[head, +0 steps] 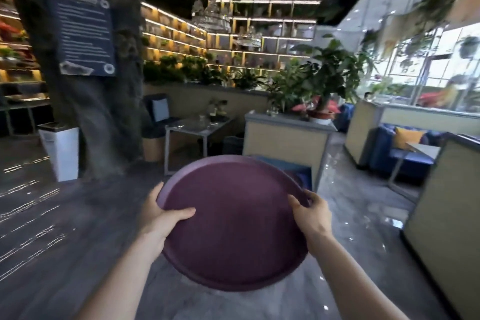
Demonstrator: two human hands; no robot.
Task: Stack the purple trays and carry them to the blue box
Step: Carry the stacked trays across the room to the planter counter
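A round purple tray stack (233, 223) is held level in front of me, above the floor. From the top it reads as one tray; I cannot tell how many lie beneath. My left hand (162, 215) grips its left rim with the thumb inside the tray. My right hand (311, 212) grips the right rim, thumb over the edge. Just beyond the tray's far edge, a blue box (293, 169) stands on the floor against a partition, mostly hidden by the tray.
A thick dark tree-trunk pillar (85, 86) rises at left with a white bin (61, 152) beside it. A glass table (197, 127) stands behind the box. A beige planter partition (285, 138) is ahead; another partition (446, 210) is at right. A blue sofa (407, 148) sits beyond.
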